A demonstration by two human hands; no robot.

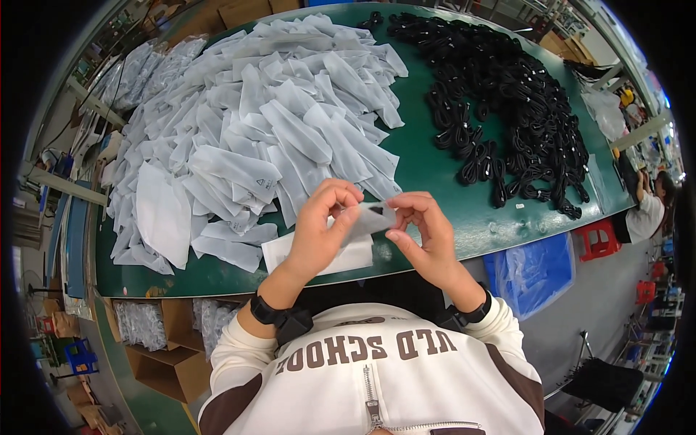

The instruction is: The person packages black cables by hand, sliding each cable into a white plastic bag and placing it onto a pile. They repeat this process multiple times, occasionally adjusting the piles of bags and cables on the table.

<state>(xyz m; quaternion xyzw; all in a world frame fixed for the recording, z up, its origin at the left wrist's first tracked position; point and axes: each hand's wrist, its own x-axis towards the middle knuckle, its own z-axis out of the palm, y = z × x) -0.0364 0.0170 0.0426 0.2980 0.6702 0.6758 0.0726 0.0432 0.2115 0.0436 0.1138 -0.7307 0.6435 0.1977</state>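
We look down at two bare hands over the near edge of a green table (417,181). Between them, above a flat white stack (354,259), is a small translucent bag (362,223) with a dark patch near its right end. The left hand (320,226) pinches the bag's left side between thumb and forefinger. The right hand (426,235) meets its other end with a forefinger, the thumb set apart below; we cannot tell whether its curled fingers grip. Beyond the hands, at left and centre, we see a broad heap (290,123) of similar pale bags, and at right, bundled black cables (533,109). Below the table are cardboard boxes (170,373) at left, and a blue bin (499,272) holding clear plastic at right.
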